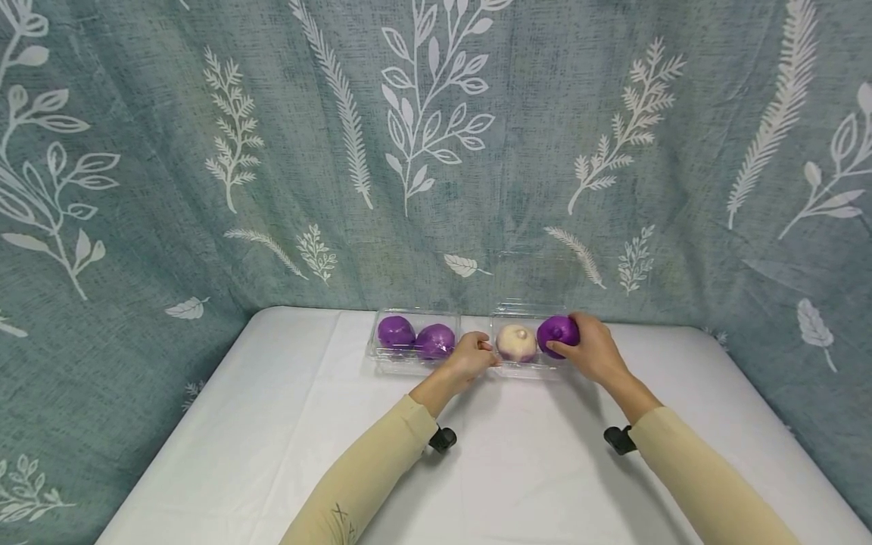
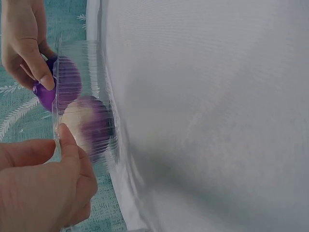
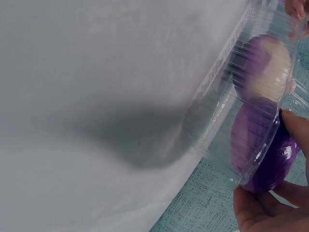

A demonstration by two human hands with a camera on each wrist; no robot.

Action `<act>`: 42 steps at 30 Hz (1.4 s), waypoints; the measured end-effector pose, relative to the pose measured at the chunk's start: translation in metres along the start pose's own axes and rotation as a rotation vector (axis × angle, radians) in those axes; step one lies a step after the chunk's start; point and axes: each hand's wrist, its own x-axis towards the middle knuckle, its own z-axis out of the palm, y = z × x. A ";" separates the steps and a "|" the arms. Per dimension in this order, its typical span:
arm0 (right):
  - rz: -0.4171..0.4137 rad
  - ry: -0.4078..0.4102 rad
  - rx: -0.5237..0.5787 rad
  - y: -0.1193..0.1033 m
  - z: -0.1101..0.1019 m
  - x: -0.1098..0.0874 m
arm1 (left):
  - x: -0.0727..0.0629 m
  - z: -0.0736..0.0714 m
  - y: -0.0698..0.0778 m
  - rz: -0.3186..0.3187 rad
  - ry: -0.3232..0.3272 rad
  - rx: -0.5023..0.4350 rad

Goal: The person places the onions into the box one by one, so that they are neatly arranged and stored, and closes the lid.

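Note:
My right hand (image 1: pixel 598 352) grips a round, glossy purple vegetable with a small stem nub (image 1: pixel 559 327), perhaps an onion, at the right end of a clear plastic box (image 2: pixel 79 48). In the right wrist view, part of this purple vegetable (image 3: pixel 277 162) sits behind the box's ribbed wall. A cream-and-purple turnip (image 1: pixel 515 341) lies beside it in the same box. My left hand (image 1: pixel 468 357) pinches the near left rim of that box between thumb and fingers, as the left wrist view shows.
Just left stands a second clear plastic box (image 1: pixel 409 369) holding two purple round vegetables (image 1: pixel 436 341). Both boxes are near the back edge of a white-covered table (image 1: pixel 531 462). A green leaf-patterned curtain (image 1: pixel 518 189) hangs close behind and at both sides.

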 end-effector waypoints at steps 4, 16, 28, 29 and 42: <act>-0.015 -0.003 -0.010 0.000 0.005 0.004 | 0.000 -0.001 0.000 -0.002 -0.001 0.006; -0.053 0.028 -0.069 0.001 0.010 0.010 | 0.001 0.000 -0.002 0.009 0.025 0.013; -0.026 -0.002 -0.183 0.003 0.015 0.014 | 0.002 -0.001 0.000 0.009 0.021 0.004; -0.027 -0.006 -0.181 0.003 0.014 0.014 | 0.001 -0.001 0.001 0.006 0.021 0.005; 0.077 -0.142 -0.013 -0.002 -0.020 0.018 | 0.000 0.000 0.000 0.005 0.009 -0.001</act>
